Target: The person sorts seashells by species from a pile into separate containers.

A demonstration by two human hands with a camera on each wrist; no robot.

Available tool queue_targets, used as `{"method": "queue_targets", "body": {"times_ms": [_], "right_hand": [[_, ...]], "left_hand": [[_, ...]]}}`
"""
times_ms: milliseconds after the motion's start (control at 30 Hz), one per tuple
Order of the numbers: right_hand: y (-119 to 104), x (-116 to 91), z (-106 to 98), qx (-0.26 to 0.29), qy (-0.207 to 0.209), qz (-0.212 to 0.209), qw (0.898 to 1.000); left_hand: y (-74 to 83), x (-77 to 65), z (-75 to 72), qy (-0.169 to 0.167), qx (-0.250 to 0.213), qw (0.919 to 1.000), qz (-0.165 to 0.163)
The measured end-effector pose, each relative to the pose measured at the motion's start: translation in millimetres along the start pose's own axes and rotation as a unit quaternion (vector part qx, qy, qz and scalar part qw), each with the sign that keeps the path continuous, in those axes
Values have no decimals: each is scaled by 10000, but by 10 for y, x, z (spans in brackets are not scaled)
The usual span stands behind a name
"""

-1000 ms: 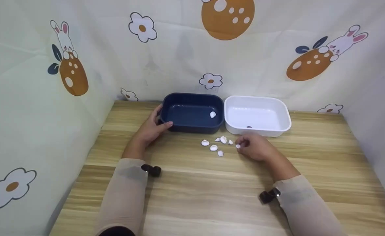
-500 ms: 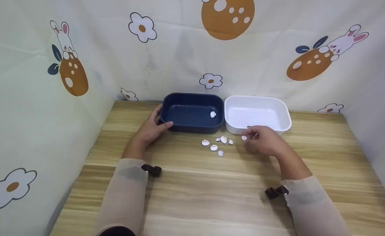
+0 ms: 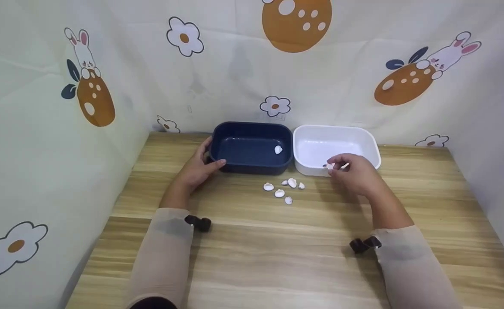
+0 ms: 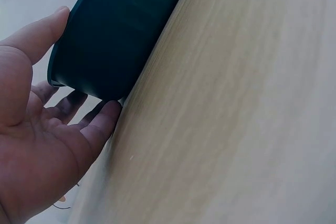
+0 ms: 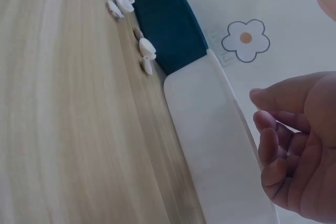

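Note:
My left hand (image 3: 197, 168) holds the left end of a dark blue plastic bin (image 3: 252, 169); in the left wrist view the thumb lies at its rim and the fingers at its end wall (image 4: 105, 40). Over the front rim of a white plastic bin (image 3: 307, 168), my right hand (image 3: 354, 174) pinches a small white seashell (image 3: 330, 166) between thumb and fingers. In the right wrist view the hand (image 5: 299, 145) hides that shell. One white seashell (image 3: 278, 149) lies inside the blue bin. Several more seashells (image 3: 279, 193) lie on the table in front of the bins.
Both bins stand side by side at the back of the wooden table (image 3: 252, 257), close to a patterned curtain (image 3: 226, 77). A small dark thing (image 3: 324, 165) shows inside the white bin near its front wall, beside the right fingertips.
My right hand has lifted the seashell from the table and carried it up and right to the white bin's front rim. The left hand stays on the blue bin.

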State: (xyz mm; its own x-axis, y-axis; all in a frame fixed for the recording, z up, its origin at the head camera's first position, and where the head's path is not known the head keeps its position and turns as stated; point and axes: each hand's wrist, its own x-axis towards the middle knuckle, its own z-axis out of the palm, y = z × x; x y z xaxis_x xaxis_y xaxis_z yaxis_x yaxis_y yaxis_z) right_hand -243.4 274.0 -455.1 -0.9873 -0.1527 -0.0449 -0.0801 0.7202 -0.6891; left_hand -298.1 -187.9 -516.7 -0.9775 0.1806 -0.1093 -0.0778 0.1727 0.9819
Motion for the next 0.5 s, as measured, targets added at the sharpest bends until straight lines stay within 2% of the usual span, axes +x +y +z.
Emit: {"method": "queue_targets", "body": {"times_ms": [300, 500], "right_hand": [[-76, 245, -99, -307, 22, 70, 9995], [-75, 409, -144, -323, -18, 199, 9993]], "left_hand": [[20, -13, 8, 7, -55, 10000, 11], [-1, 3, 8, 0, -55, 10000, 66]]}}
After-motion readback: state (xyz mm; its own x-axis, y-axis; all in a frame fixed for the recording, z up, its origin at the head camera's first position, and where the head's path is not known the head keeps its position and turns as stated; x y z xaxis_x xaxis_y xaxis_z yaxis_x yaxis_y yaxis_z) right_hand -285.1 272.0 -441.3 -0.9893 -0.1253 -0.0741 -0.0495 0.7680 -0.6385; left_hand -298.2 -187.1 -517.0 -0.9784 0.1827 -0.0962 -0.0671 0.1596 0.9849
